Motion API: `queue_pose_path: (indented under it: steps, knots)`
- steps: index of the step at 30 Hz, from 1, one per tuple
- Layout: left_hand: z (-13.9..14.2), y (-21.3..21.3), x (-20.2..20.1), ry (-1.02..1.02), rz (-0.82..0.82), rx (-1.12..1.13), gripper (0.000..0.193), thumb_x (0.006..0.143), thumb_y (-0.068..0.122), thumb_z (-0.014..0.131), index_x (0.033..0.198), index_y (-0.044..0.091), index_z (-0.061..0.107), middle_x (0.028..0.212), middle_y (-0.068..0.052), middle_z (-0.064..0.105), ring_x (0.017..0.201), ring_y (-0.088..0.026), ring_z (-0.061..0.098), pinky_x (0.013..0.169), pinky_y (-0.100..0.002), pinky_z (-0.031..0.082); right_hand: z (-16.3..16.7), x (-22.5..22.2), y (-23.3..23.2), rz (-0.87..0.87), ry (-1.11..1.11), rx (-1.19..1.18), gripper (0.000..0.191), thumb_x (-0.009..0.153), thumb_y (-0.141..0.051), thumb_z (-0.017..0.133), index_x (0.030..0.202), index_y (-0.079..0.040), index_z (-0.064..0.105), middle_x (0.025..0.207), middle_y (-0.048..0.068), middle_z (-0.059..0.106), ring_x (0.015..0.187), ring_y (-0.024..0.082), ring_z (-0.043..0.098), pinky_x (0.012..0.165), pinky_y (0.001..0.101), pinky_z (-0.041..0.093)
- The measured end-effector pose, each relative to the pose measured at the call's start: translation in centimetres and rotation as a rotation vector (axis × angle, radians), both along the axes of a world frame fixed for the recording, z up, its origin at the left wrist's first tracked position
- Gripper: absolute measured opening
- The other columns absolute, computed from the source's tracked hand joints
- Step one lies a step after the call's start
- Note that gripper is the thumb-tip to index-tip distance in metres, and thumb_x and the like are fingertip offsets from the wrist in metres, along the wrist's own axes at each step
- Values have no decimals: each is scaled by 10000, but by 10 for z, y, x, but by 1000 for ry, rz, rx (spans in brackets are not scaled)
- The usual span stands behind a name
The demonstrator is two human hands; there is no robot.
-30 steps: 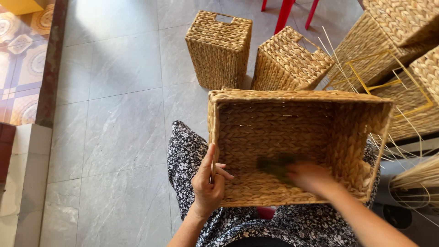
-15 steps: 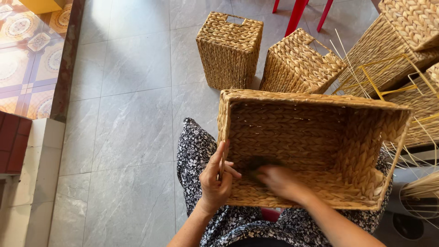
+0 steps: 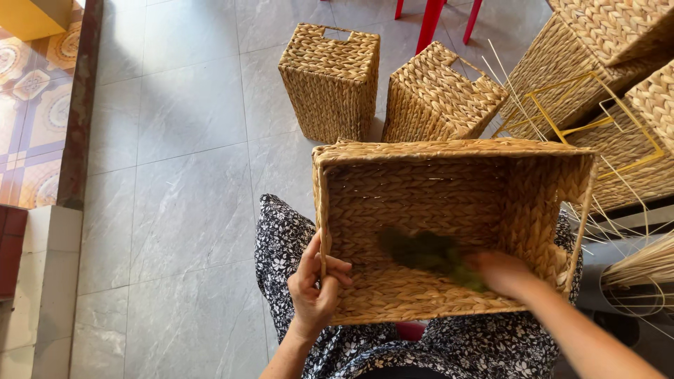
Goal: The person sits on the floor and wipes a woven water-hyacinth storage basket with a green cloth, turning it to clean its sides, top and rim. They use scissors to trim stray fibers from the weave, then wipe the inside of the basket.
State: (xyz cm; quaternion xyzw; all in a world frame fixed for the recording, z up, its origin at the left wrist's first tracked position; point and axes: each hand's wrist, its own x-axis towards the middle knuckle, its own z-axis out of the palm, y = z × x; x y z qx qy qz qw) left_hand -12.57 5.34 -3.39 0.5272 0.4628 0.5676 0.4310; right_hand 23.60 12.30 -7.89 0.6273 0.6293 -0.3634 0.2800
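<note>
A large rectangular woven basket [image 3: 449, 151] rests on my lap, its open side facing me. My left hand [image 3: 316, 288] grips the basket's left rim near the bottom corner. Inside the basket, my right hand [image 3: 502, 272] holds a blurred dark green brush-like thing [image 3: 421, 251] against the woven inner wall. What exactly the green thing is cannot be told because of motion blur.
Two smaller woven baskets [image 3: 330, 77] [image 3: 439, 95] stand on the grey tiled floor ahead. More woven baskets [image 3: 618, 42], a yellow wire frame [image 3: 562, 130] and loose straw strands [image 3: 642, 267] crowd the right. Red chair legs [image 3: 430, 21] stand at the back. Patterned tiles lie at far left.
My right hand has swept the green thing across the inside of the basket, first left then back right. The view has shifted slightly; my left hand keeps its grip on the rim.
</note>
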Motion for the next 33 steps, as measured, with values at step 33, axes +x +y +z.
queue_pose_path:
  steps: [33]
  knots:
    - [1,3,1,18,-20,78,772,784,-181,396,1535,-6,375,910,-133,734,708,-144,723,681,-260,622,-19,36,3,19,-89,242,590,934,-548,537,1426,-224,534,1190,134,716,1083,313,693,956,446,556]
